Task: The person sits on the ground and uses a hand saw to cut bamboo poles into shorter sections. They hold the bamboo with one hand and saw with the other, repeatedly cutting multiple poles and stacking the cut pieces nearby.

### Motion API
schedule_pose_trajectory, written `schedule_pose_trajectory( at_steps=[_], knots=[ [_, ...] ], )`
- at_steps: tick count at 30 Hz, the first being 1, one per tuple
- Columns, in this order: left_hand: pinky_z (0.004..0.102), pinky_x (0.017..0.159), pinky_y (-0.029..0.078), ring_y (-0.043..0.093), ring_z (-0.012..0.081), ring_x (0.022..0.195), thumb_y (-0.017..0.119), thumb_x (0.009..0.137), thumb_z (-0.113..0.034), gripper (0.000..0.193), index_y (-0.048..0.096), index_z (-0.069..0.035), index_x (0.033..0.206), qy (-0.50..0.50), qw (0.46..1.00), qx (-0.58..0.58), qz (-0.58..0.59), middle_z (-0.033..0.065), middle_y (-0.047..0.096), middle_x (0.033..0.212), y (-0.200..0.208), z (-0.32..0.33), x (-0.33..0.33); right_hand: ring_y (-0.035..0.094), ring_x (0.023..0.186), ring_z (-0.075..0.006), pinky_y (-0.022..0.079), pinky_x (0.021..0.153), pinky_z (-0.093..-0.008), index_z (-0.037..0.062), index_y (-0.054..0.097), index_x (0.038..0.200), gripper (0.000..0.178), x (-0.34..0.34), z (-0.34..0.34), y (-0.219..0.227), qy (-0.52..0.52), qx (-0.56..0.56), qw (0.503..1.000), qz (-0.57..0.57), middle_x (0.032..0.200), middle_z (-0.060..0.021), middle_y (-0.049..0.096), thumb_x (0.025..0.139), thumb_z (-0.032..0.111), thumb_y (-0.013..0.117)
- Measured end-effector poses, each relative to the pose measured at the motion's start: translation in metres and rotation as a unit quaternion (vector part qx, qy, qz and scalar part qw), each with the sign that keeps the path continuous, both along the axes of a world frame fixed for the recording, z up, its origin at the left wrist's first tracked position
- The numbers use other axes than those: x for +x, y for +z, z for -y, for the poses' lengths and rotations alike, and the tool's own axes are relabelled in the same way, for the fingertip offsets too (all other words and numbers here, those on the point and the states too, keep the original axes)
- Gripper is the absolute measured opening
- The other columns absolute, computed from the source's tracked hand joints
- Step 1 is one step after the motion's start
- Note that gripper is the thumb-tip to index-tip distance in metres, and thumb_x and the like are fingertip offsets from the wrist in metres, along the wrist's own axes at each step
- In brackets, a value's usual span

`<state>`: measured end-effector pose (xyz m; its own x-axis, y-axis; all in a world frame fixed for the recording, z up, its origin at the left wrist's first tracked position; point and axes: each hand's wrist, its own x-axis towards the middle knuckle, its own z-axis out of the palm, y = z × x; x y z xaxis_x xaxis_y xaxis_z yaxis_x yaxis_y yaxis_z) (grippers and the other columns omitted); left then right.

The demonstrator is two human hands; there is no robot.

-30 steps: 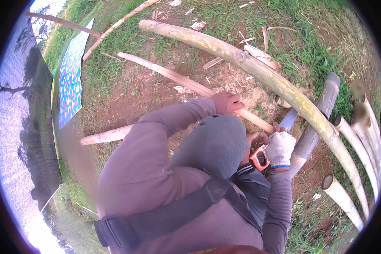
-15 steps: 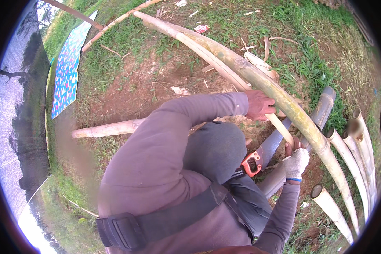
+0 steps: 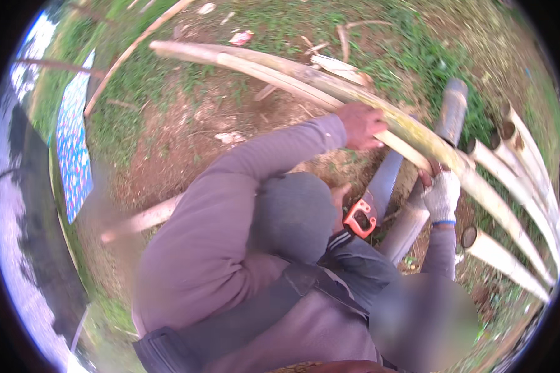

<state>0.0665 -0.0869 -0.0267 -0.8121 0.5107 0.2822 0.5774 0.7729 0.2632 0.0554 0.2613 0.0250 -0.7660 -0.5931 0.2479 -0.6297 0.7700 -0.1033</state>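
Note:
A long pale split bamboo strip lies alongside a whole yellow-green bamboo pole. My bare left hand is closed over the strip, close against the pole. At the strip's near end, my right hand, in a white knit glove with bare fingertips, pinches it. The pole rests across a thick grey bamboo log, whose nearer part shows beside my leg. Below the strip, between my hands, lies a handsaw with an orange handle, touched by neither hand. A blur covers part of my right forearm.
Several cut bamboo poles lie at the right, with a shorter hollow piece nearer me. Another pole sticks out left of my arm. Wood scraps litter the soil. A patterned blue sheet is at far left.
The view has tilted, so the scene sits further left and slightly turned. Both hands keep their hold on the bamboo strip, and the saw lies in the same spot.

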Motion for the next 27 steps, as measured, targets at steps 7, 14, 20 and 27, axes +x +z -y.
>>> schedule_pose_trajectory(
  at_steps=[7,14,20,27],
  knots=[
    [0.0544,0.126,0.033,0.045,0.0357,0.149,0.085,0.087,-0.053,0.085,0.054,-0.013,0.156,0.068,0.996,-0.057,0.021,0.0157,0.053,0.156,0.030,-0.016,-0.031,0.076,0.097,-0.0411,0.060,0.085,-0.0526,0.0189,0.081,0.125,0.050,-0.070,0.009,-0.001,-0.085,-0.003,0.996,0.008,0.110,-0.0156,0.077,0.095,0.058,0.074],
    [0.0555,0.131,0.029,0.038,0.0378,0.158,0.087,0.086,-0.051,0.107,0.030,-0.015,0.170,0.019,0.979,-0.188,0.081,0.0176,0.046,0.165,0.023,-0.067,-0.060,0.070,0.122,-0.0371,0.054,0.105,-0.0519,0.0214,0.081,0.128,0.048,-0.075,0.021,0.008,-0.165,0.033,0.976,0.139,0.130,-0.0131,0.074,0.095,0.056,0.074],
    [0.0554,0.126,0.034,0.043,0.0387,0.153,0.089,0.082,-0.054,0.116,0.026,-0.016,0.171,0.041,0.975,-0.195,0.101,0.0188,0.047,0.162,0.022,-0.080,-0.067,0.075,0.108,-0.0396,0.055,0.095,-0.0580,0.0080,0.082,0.114,0.039,0.058,0.023,-0.047,-0.074,0.086,0.976,0.185,0.112,-0.0176,0.078,0.095,0.040,0.073],
    [0.0533,0.118,0.043,0.053,0.0390,0.143,0.090,0.081,-0.055,0.111,0.032,-0.015,0.166,0.062,0.970,-0.202,0.118,0.0175,0.055,0.151,0.027,-0.113,-0.078,0.077,0.118,-0.0289,0.055,0.094,-0.0511,0.0155,0.082,0.121,0.035,0.177,0.040,-0.123,-0.046,0.228,0.874,0.426,0.124,-0.0083,0.081,0.092,0.034,0.079]
  ],
)
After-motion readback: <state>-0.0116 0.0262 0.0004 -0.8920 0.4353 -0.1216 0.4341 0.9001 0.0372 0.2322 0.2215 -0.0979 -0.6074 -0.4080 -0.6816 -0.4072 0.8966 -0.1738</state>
